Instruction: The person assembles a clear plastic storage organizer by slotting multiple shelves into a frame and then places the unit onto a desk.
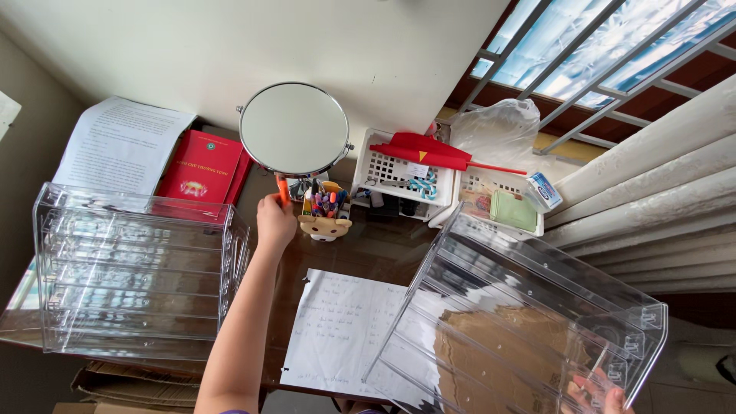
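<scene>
Desk seen from above through my head camera, its dark brown top [368, 249] crowded with things. My left hand [274, 221] reaches to the middle of the frame, fingers closed around an orange pen [282, 188] held nearly upright, its tip pointing toward the top of the frame. The pen sits just left of a pen holder [325, 215] shaped like a small bear and filled with coloured pens, and just below a round mirror [294, 129] on a stand, which leans against the pale wall.

My right hand [606, 397] shows only at the lower right edge, seen partly through clear plastic; its fingers grip the corner of a clear plastic drawer unit [521, 322] tilted across the lower right of the frame. A second clear drawer unit [130, 276] stands at the left, well apart from the first.

Between them, a handwritten sheet of paper [345, 330] lies flat at lower centre. At upper left rest a printed sheet [123, 146] and a red booklet [201, 167]. Right of the mirror stand two white baskets [399, 178] with a red folded fan [429, 150] across them, and a clear plastic bag [498, 130] behind. Pale curtains [659, 184] hang at the right, below a barred window [598, 46].
</scene>
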